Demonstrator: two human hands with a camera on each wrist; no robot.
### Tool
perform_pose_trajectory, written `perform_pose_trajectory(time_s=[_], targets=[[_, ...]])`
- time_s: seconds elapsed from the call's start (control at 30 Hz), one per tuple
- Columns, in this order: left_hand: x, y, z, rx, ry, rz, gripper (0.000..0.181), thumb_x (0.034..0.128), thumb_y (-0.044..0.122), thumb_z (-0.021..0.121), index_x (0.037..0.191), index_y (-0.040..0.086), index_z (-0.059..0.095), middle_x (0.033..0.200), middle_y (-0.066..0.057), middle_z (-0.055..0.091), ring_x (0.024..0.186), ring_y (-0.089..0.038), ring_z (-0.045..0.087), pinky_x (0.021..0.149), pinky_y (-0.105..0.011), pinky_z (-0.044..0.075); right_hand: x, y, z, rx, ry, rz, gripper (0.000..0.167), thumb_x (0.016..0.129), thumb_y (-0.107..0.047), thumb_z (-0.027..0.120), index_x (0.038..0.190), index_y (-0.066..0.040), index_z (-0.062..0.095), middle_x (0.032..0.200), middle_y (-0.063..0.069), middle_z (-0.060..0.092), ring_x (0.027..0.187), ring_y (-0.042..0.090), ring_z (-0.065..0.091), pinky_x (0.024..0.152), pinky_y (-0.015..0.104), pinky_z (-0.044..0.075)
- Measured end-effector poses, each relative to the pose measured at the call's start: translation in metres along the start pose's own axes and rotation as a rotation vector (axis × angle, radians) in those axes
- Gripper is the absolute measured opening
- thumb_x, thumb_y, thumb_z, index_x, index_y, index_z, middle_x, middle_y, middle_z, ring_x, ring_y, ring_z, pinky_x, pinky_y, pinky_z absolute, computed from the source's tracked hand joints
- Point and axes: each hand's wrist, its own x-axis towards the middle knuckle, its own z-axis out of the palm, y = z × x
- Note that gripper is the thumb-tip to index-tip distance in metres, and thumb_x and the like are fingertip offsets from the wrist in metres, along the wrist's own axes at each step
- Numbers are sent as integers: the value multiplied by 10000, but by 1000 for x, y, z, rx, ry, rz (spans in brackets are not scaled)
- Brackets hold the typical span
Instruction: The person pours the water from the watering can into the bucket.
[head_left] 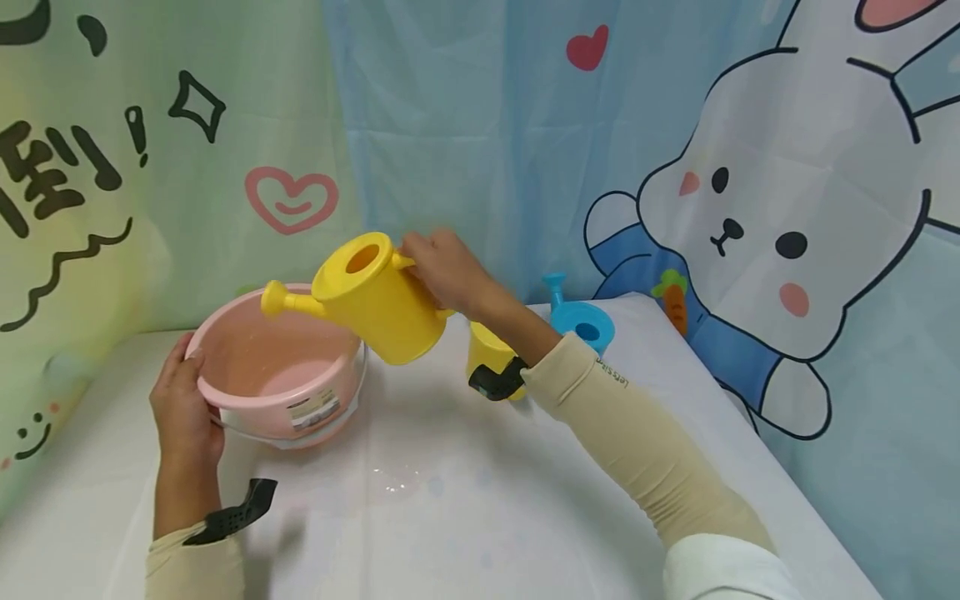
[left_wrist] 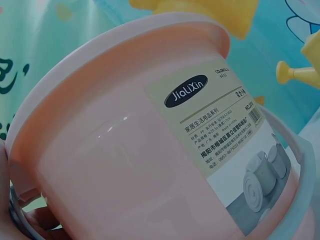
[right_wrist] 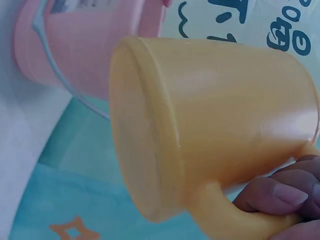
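Observation:
My right hand (head_left: 450,271) grips the handle of a yellow watering can (head_left: 390,317). The can is raised off the table and tilted, its spout pointing left over the opening of a pink bucket (head_left: 281,392). In the right wrist view, fingers (right_wrist: 280,195) curl round the can's handle. At the bucket's left side, my left hand (head_left: 183,408) holds it near the rim. The left wrist view shows the bucket (left_wrist: 125,165) close up with a printed label and pale bail handle; only part of that hand appears. No stream from the spout can be made out.
Behind my right wrist stands a second yellow watering can (head_left: 489,350), partly hidden. A blue watering can (head_left: 585,323) is at the table's back right. Drops of liquid (head_left: 396,481) lie on the white table cover (head_left: 450,533). A printed curtain (head_left: 450,125) hangs behind.

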Motion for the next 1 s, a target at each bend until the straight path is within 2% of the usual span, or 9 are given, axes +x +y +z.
perform_pose_trajectory(time_s=[0.3, 0.67, 0.87, 1.0], targets=[[-1, 0, -1, 20, -1, 2, 448, 1030, 246, 485, 1475, 233, 436, 1522, 20, 350, 1325, -178, 424, 880, -225, 458, -7, 21, 11, 96, 8, -5, 444, 961, -240, 364, 541, -104, 324, 504, 29, 285, 413, 184, 263, 415, 273, 293], [0, 1, -2, 10, -8, 6, 440, 1030, 251, 485, 1468, 224, 447, 1511, 5, 368, 1321, -190, 434, 887, -243, 457, -16, 37, 14, 281, 18, -29, 424, 958, -244, 374, 564, -107, 300, 501, 30, 248, 395, 181, 197, 391, 272, 204], [0, -1, 1, 13, -17, 13, 451, 1027, 243, 494, 1473, 208, 439, 1512, -16, 371, 1309, -195, 445, 897, -235, 468, -28, 48, 13, 372, 102, -33, 419, 965, -242, 347, 573, -95, 319, 508, 31, 256, 418, 180, 220, 398, 283, 211], [1, -1, 1, -20, -5, 16, 437, 1022, 218, 504, 1456, 185, 465, 1499, -36, 384, 1286, -201, 456, 880, -224, 483, -33, 56, 14, 367, 148, -70, 417, 989, -234, 325, 601, -80, 323, 536, 38, 260, 457, 186, 230, 430, 312, 245]])
